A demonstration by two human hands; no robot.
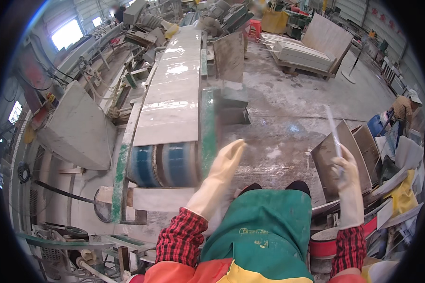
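While left hand [222, 177] hangs open, gloved, beside conveyor belt [170, 101] | right hand [347, 177] grips thin slab [334, 129]

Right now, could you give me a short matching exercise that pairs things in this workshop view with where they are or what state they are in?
Things:
1. left hand
2. right hand
3. pale stone slab
4. green apron

Places or states:
A. lying along the belt conveyor
B. gripping a thin flat strip that points upward
C. covering the person's lap at the lower edge
D. gloved, open and raised, holding nothing, next to the conveyor's green side rail

Pairs: 1-D, 2-B, 3-A, 4-C
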